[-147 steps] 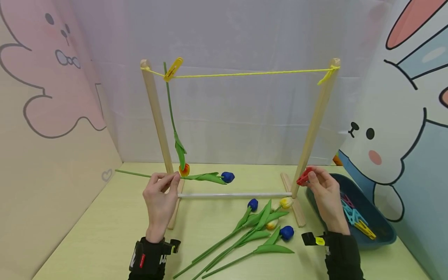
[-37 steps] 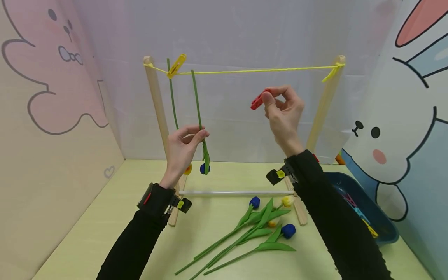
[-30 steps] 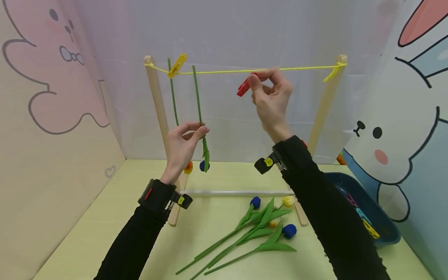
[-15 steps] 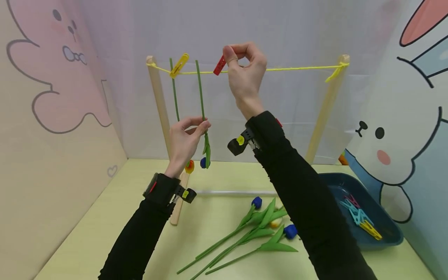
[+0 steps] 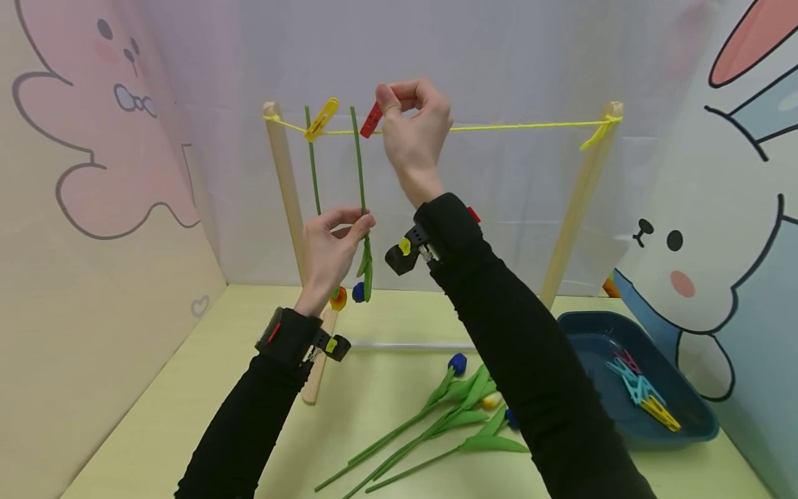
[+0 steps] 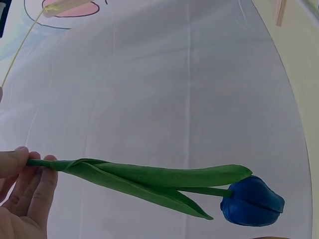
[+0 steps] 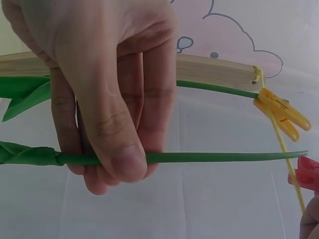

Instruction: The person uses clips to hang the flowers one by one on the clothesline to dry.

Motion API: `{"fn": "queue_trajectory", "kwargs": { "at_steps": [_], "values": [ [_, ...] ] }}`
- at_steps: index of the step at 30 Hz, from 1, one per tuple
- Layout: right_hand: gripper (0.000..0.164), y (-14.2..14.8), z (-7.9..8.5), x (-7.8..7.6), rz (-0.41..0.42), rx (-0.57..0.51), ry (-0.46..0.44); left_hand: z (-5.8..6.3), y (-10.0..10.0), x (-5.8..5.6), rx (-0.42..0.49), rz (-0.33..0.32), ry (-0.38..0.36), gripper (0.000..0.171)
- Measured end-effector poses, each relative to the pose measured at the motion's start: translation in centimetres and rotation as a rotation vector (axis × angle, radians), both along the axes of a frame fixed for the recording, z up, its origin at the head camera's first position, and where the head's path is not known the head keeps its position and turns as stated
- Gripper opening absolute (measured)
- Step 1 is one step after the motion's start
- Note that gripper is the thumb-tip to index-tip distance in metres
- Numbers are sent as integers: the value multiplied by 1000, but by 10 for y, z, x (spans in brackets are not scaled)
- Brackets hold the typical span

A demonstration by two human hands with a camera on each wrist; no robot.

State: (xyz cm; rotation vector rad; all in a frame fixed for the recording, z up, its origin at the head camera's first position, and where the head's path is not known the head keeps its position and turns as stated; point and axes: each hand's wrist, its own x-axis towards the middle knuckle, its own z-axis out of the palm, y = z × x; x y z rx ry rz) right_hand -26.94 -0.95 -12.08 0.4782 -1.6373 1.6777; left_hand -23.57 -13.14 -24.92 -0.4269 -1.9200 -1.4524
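Observation:
My left hand [image 5: 329, 253] pinches the stem of a blue artificial tulip [image 6: 254, 201], which hangs bloom down. Its stem tip rises past a yellow string [image 5: 524, 126]. A red clothespin [image 5: 370, 120] is pinched between the thumb and fingers of my right hand [image 5: 418, 135], just right of that stem. In the right wrist view the clothespin's tip is close beside the stem and string; whether it bites on either I cannot tell. Farther left, a yellow clothespin [image 5: 321, 119] fastens an orange-yellow tulip [image 5: 339, 299] to the string, its stem partly behind my left hand.
Two wooden posts [image 5: 582, 201] bear the string, with a pale rod [image 5: 411, 346] low between them. Several tulips [image 5: 436, 419] lie on the table [image 5: 156, 416], partly under my right arm. At right stands a dark blue tub [image 5: 576, 346] with more clothespins [image 5: 642, 391].
My left hand has lifted the blue tulip from lying level to hanging upright beside the first one. My right hand has carried the red clothespin up and left from near the tub to the string.

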Motion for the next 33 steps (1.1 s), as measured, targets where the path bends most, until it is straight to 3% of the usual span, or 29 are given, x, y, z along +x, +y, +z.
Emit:
{"fn": "queue_trajectory", "kwargs": {
  "at_steps": [23,27,33],
  "values": [
    [22,-7,-5,-1,48,68,-62,3,0,1,-26,40,-42,20],
    [25,-4,-6,0,82,86,-58,3,0,0,-26,43,-33,20],
    [34,5,-7,6,217,91,-82,1,1,2,-26,65,-16,25]
  ]
}}
